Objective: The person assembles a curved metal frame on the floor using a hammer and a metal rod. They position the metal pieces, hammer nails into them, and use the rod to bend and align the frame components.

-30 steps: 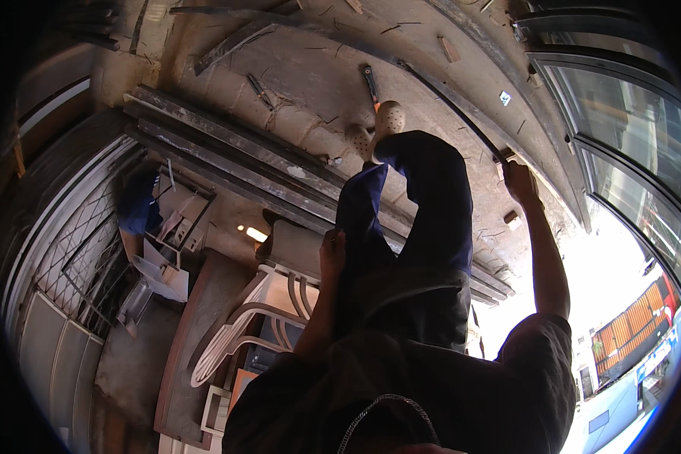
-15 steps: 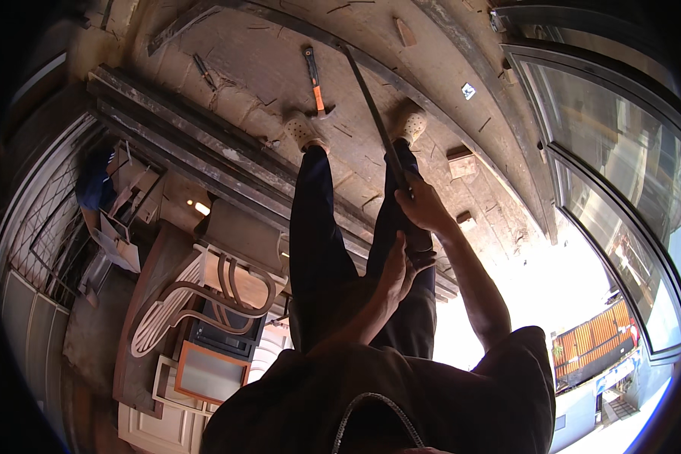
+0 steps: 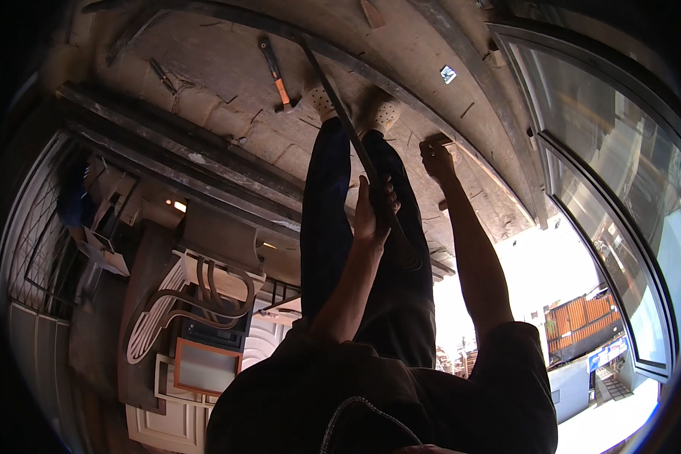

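My left hand (image 3: 375, 210) is closed around a long dark pry bar (image 3: 346, 117), low on its shaft. The bar slants up and left across my legs, and its far tip meets a long dark beam (image 3: 238, 15) on the ground. Below the hand its near end is blurred. My right hand (image 3: 437, 160) is off the bar, reaching out to the right with fingers curled at a wooden block (image 3: 437, 139). The hand covers part of the block, and whether it grips it is hard to see. A hammer (image 3: 275, 73) with an orange-and-black handle lies by my left shoe.
A dark-handled tool (image 3: 160, 74) lies farther left. Thick dark beams (image 3: 197, 157) run across the left behind my feet. Glass-paned frames (image 3: 605, 151) stand at the right. A curved-armed chair (image 3: 159, 310) and cabinet panels (image 3: 166, 416) sit at the lower left. Scraps litter the floor.
My left hand has taken hold of the pry bar. My right hand has let go of it and moved out toward the wooden block. The view has shifted slightly.
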Demonstrator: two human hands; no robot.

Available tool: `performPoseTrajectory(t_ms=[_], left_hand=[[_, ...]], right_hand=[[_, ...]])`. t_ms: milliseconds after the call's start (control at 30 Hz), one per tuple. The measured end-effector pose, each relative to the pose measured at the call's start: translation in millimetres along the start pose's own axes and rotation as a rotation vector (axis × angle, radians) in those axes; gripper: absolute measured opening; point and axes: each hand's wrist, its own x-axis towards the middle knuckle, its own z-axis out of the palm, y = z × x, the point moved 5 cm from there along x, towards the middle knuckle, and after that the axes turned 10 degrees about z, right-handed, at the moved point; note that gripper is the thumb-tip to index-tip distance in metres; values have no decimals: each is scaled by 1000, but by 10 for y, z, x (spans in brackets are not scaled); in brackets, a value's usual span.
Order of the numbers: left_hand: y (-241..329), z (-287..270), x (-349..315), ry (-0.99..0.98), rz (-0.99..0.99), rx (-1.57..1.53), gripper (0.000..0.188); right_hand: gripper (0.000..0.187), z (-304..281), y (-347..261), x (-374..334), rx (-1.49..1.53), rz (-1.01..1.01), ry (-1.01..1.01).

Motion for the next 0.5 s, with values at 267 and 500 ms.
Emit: performPoseTrajectory(t_ms=[267,500], left_hand=[[67,56,1293,92,22,83,49],[-174,19,1577,142,-29,21,53]], right_hand=[[38,164,-1025,1438,-78,-160,-6],[85,402,-2574,3226,-202,-447,455]])
